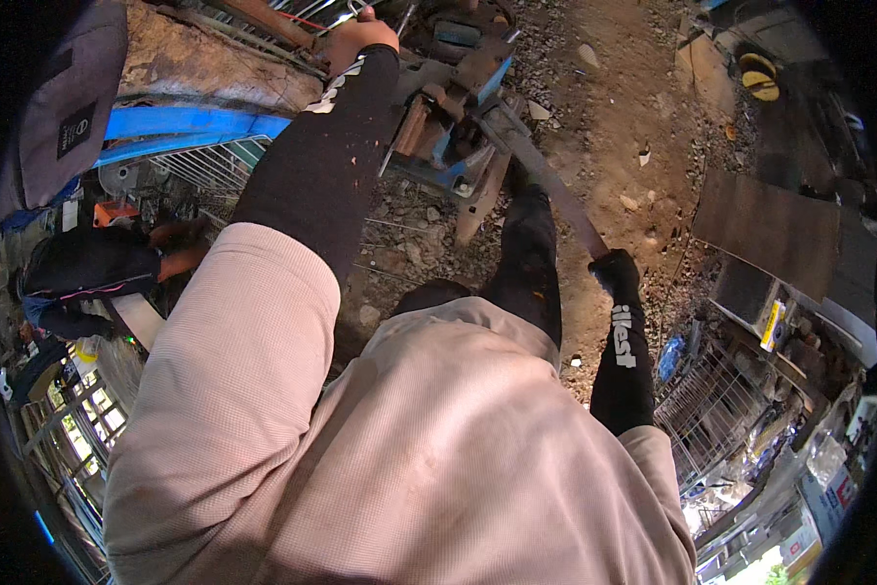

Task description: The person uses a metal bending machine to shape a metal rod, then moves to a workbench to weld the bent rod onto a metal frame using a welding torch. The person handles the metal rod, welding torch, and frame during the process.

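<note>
My right hand (614, 274), looking dark in glove or shadow, is closed round the near end of a long flat metal bar (552, 185). The bar runs up and left to a worn metal tool with blue parts (445, 168) that stands low in front of me. Beyond it to the left, my left hand (358, 42) is bare and curled, thumb side up, beside thin metal rods (307, 21) at the top edge. Whatever its fingers close on is hidden. Black sleeves cover both forearms.
At the left, another person in dark clothes (92, 261) reaches an arm inward. A blue beam (190, 125) and a wire rack (209, 164) lie nearer. Brown sheets (765, 229) and a wire basket (708, 405) stand to the right. The dirt floor (623, 117) has scattered stones.
</note>
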`<state>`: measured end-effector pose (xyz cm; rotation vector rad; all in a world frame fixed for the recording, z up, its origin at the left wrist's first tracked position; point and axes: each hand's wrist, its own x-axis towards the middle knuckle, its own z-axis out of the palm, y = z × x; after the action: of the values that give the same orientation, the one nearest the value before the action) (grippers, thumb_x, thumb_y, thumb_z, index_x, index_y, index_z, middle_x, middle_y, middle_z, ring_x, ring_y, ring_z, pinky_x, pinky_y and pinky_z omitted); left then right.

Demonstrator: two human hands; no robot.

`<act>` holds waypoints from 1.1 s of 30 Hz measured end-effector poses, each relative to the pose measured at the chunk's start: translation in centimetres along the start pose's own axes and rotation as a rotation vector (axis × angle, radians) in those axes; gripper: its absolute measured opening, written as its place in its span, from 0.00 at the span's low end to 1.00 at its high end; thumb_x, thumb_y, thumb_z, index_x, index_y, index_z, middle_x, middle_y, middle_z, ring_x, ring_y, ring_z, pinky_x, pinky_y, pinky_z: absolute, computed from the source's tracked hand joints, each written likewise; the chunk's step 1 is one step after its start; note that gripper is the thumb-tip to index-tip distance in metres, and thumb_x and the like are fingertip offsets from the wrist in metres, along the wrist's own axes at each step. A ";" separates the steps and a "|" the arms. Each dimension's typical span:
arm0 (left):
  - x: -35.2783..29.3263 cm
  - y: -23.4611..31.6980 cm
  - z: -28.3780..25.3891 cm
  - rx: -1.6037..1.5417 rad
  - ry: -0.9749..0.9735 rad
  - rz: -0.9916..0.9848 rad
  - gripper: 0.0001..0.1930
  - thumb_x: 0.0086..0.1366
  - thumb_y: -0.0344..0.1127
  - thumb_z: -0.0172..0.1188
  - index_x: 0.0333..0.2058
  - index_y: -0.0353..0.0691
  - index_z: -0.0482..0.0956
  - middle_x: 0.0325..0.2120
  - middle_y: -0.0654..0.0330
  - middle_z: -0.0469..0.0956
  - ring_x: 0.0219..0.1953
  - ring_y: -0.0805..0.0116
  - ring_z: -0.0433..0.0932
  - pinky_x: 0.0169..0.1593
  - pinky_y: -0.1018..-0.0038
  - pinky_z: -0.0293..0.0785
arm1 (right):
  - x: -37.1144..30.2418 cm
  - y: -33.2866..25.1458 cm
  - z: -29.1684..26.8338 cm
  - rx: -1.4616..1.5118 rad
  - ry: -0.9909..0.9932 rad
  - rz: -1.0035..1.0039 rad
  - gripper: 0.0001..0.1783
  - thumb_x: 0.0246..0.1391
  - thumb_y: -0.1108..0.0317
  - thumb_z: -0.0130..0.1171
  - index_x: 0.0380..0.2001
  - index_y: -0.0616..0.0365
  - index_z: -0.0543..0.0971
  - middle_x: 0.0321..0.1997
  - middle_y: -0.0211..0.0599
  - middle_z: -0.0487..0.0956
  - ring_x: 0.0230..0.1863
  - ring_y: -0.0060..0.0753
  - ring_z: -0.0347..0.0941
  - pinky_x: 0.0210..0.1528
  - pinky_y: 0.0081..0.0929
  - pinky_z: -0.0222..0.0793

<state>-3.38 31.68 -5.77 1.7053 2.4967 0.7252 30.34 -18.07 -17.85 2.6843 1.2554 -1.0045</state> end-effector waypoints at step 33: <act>-5.7 2.3 -5.9 -0.144 0.235 -0.069 0.14 0.60 0.48 0.70 0.28 0.44 0.87 0.28 0.57 0.79 0.34 0.51 0.77 0.37 0.56 0.75 | 49.5 -24.2 -21.9 -0.755 0.089 -0.929 0.15 0.49 0.56 0.62 0.37 0.53 0.82 0.40 0.45 0.84 0.46 0.56 0.80 0.49 0.48 0.77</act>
<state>-0.78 25.14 -0.95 1.5605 2.5598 1.1281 48.91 38.11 -22.02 1.5592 2.3533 -0.2562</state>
